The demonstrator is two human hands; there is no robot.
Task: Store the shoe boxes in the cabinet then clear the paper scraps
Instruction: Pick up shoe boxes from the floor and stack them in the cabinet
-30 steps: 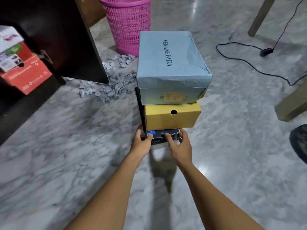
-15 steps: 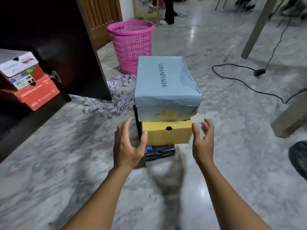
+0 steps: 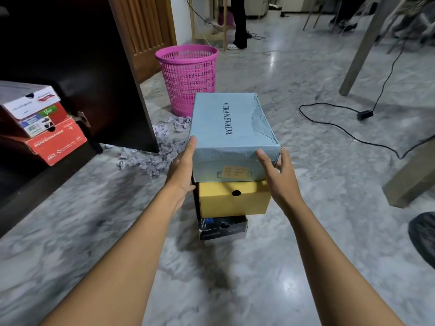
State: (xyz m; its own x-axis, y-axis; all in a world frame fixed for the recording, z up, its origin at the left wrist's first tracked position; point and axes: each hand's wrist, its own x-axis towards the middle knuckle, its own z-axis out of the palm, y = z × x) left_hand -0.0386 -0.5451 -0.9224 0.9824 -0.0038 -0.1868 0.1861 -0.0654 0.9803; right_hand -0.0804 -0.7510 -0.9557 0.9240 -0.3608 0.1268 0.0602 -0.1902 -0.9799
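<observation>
Three shoe boxes are stacked on the marble floor: a light blue box (image 3: 231, 128) on top, a yellow box (image 3: 233, 198) under it, a black box (image 3: 222, 228) at the bottom. My left hand (image 3: 182, 164) lies flat against the blue box's left side. My right hand (image 3: 276, 174) grips its near right corner, thumb on the lid. Grey paper scraps (image 3: 155, 151) lie in a heap left of the stack. The dark cabinet (image 3: 70, 55) stands open at left, with a red box (image 3: 55, 143) and a white box (image 3: 29, 100) inside.
A pink mesh wastebasket (image 3: 188, 76) stands behind the scraps. The cabinet door (image 3: 131, 95) juts out between cabinet and basket. A black cable (image 3: 348, 128) snakes across the floor at right, near table legs (image 3: 360, 55). A person's legs (image 3: 240, 22) stand far back.
My hands left the black bottom box, opened, rose past the yellow box and closed on the sides of the blue top box. The view tilted upward.
</observation>
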